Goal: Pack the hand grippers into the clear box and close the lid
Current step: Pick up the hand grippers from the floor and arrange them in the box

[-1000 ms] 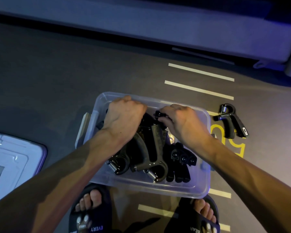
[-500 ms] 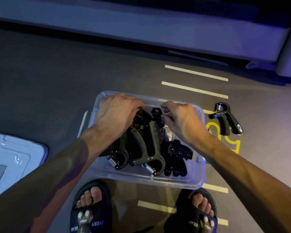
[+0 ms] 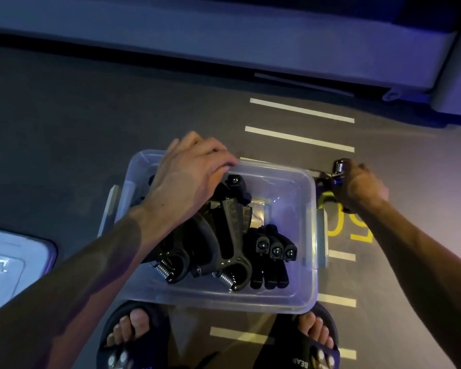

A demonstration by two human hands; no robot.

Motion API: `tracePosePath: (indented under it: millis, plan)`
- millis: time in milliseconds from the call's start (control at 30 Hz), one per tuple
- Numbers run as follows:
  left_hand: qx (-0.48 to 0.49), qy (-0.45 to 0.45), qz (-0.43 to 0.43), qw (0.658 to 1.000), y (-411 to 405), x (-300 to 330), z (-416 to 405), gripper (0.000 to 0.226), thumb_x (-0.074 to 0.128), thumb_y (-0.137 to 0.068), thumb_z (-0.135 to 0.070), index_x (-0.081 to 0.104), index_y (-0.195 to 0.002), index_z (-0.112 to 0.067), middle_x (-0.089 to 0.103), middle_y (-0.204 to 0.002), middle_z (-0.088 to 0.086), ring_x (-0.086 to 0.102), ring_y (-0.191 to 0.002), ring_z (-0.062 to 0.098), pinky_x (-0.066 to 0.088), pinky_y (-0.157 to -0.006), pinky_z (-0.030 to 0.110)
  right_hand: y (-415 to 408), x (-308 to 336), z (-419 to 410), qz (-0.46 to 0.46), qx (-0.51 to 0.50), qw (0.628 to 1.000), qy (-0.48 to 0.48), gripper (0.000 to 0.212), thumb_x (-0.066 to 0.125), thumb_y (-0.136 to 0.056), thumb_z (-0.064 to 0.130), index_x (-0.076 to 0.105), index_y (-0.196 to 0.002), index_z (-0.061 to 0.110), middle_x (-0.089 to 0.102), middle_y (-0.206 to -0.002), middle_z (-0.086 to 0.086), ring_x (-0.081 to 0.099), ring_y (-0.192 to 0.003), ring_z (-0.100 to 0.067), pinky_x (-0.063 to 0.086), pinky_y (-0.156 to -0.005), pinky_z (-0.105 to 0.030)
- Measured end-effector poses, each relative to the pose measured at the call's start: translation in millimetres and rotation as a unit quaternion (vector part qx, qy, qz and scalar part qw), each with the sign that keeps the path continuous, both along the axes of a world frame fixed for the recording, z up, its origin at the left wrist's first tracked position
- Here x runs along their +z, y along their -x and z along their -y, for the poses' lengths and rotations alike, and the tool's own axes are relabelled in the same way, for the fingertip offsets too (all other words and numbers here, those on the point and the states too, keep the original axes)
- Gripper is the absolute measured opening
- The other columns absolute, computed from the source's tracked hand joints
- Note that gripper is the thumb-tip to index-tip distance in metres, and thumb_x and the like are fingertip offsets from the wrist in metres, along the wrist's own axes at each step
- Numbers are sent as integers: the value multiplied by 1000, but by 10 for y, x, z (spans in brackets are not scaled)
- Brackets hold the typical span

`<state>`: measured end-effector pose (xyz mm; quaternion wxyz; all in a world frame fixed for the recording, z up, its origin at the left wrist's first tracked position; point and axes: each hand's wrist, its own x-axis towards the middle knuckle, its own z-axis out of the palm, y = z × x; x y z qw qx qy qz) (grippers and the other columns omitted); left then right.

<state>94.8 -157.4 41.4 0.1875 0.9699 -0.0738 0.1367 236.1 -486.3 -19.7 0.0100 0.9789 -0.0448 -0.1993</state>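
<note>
At the left edge of the frame the lid (image 3: pixel 14 265) lies on the floor, well apart from the box, so the closing step is not yet done. In the middle of the frame stands the clear box (image 3: pixel 290 302), just above my two sandals. My left hand (image 3: pixel 189 179) rests on the pile of hand grippers (image 3: pixel 224 241) in the left half of the box; its fingers reach over the far rim, and I cannot tell if they hold a gripper or only press on the pile. The right half of the box has free space. At the right of the frame, just beside the box, my right hand (image 3: pixel 359 187) is curled round the last gripper (image 3: pixel 339 166) on the floor, and its spring shows above my knuckles.

I think the risk is in the pile. The grippers lie crossed, with springs and handles pointing up. If I drop the last one on top instead of in the free space, it may stand above the rim and the lid will not close. Its handle could also hook a spring and pull the others out of order.
</note>
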Motion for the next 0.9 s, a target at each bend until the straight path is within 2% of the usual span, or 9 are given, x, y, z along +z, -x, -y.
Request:
tracePosePath:
  millis: [67, 167, 267, 433, 500, 567, 667, 800, 900]
  plan:
    - [3, 1, -2, 1000, -21, 5, 5, 14, 64, -95, -31, 73, -106, -32, 69, -107, -12, 54, -92, 24, 39, -78, 38, 101, -194, 126, -39, -30, 998, 37, 72, 80, -73, 46, 44, -132, 28, 54, -122, -14, 62, -108, -41, 53, -86, -48]
    - [8, 4, -7, 1000, -56, 15, 19, 15, 62, -96, -31, 72, -106, -32, 69, -105, -14, 53, -91, 23, 37, -79, 36, 176, -364, 272, -18, -46, 999, -16, 64, 75, -81, 40, 39, -133, 28, 53, -123, -18, 63, -104, -45, 53, -85, -50]
    - [7, 9, -13, 1000, -56, 33, 25, 16, 59, -97, -32, 72, -107, -32, 69, -105, -14, 51, -91, 22, 36, -80, 35, 183, -374, 324, 19, -39, 996, -82, 52, 69, -82, 33, 46, -128, 29, 58, -120, -19, 64, -102, -45, 55, -86, -49]
    - [2, 19, -17, 1000, -13, 59, 21, 18, 59, -97, -33, 72, -110, -32, 69, -107, -15, 50, -92, 21, 36, -80, 36, 361, -370, 341, 42, 4, 981, -191, 43, 73, -82, 19, 57, -121, 30, 65, -101, -13, 64, -82, -34, 47, -68, -32]
    - [0, 24, -21, 1000, 9, 74, 27, 19, 58, -98, -33, 72, -111, -32, 68, -109, -15, 50, -93, 20, 37, -80, 36, 444, -391, 324, 46, 20, 978, -202, 43, 73, -80, 17, 59, -118, 30, 68, -97, -9, 64, -78, -32, 50, -65, -34]
    - [-5, 31, -24, 999, 47, 80, 32, 19, 60, -98, -33, 73, -111, -32, 69, -111, -15, 50, -94, 20, 38, -80, 37, 543, -351, 271, 59, 45, 979, -187, 39, 67, -81, 25, 59, -119, 32, 68, -90, -6, 65, -76, -34, 55, -66, -39]
    - [-3, 46, -22, 999, 124, 106, 36, 20, 58, -97, -36, 74, -110, -33, 68, -114, -16, 51, -96, 19, 33, -80, 32, 572, -207, 178, 67, 13, 973, -219, 41, 46, -76, 45, 58, -114, 35, 70, -82, -9, 67, -73, -33, 58, -68, -40]
    - [-3, 44, -21, 999, 263, 180, 58, 18, 61, -98, -31, 73, -111, -32, 69, -112, -16, 49, -96, 17, 33, -80, 31, 432, 235, -25, 112, -99, 935, -321, 22, 45, -83, 34, 65, -85, 27, 70, -86, -12, 66, -79, -34, 50, -65, -36]
    - [-6, 44, -16, 999, 366, 236, 73, 18, 63, -98, -30, 73, -112, -31, 69, -111, -16, 50, -95, 18, 40, -82, 37, 375, 714, -173, 160, -93, 918, -352, 23, 48, -90, 31, 68, -100, 24, 70, -96, -8, 64, -83, -25, 50, -69, -32]
